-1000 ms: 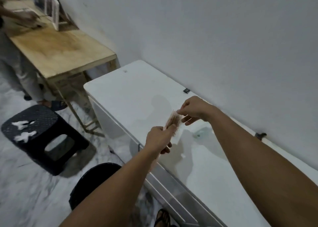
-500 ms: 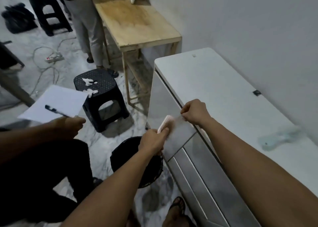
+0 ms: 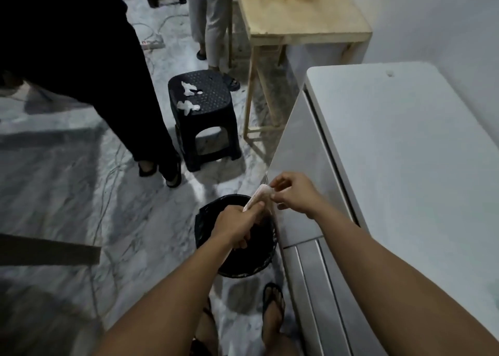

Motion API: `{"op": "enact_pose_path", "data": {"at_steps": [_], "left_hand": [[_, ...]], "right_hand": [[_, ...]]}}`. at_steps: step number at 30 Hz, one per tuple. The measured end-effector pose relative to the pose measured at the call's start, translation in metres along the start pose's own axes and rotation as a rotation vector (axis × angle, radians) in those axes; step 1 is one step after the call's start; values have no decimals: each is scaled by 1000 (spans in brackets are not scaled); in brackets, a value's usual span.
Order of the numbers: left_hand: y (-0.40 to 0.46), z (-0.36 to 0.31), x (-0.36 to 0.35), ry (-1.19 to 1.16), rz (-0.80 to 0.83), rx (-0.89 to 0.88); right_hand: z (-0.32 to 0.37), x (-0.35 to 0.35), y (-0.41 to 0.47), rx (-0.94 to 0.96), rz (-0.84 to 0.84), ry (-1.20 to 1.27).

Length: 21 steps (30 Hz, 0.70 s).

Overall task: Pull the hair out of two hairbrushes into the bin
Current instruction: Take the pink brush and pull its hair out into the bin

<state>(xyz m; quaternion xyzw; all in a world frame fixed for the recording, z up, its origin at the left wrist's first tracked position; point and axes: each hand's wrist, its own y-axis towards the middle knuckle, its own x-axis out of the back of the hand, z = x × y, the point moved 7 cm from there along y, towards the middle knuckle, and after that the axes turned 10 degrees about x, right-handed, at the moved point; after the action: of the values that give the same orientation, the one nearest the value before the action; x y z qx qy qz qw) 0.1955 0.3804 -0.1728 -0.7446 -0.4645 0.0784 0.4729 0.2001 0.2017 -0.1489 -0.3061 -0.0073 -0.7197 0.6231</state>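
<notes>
Head view looks steeply down at both bare forearms reaching out over a black bin point(image 3: 237, 258) that stands on the marble floor, right against the front of a white cabinet point(image 3: 405, 166). The left hand point(image 3: 236, 227) is wrapped tight around the lower end of a pale hairbrush point(image 3: 258, 197), directly above the bin's mouth. The brush's long axis rises from that fist up and to the right, toward the right hand point(image 3: 294, 195), which pinches with thumb and fingertips at the brush's upper end, seemingly on a tuft of hair. So the bin lies straight below the hands, nearer the left one; whatever the right hand frees probably needs only a short carry down and to the left before release.

The hair itself is too fine and dark to make out against the bin. The bristle face is turned away and blurred. The left forearm covers part of the bin's rim. No second hairbrush shows here. A black stool point(image 3: 205, 118) with white scraps stands well apart, beyond the bin.
</notes>
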Motion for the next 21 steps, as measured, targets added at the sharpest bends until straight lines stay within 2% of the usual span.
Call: {"op": "enact_pose_path", "data": {"at_steps": [5,17,21], "left_hand": [[36,22,0,-34,-60,50],[155,133,-23,-79,-55,86],[192,168,-40,-75,-70,86]], "right_hand": [[-25,-29,30,15,0,-42],[-130,-134,86,-113,-43,145],[-172,-167,97,-33,47,100]]}}
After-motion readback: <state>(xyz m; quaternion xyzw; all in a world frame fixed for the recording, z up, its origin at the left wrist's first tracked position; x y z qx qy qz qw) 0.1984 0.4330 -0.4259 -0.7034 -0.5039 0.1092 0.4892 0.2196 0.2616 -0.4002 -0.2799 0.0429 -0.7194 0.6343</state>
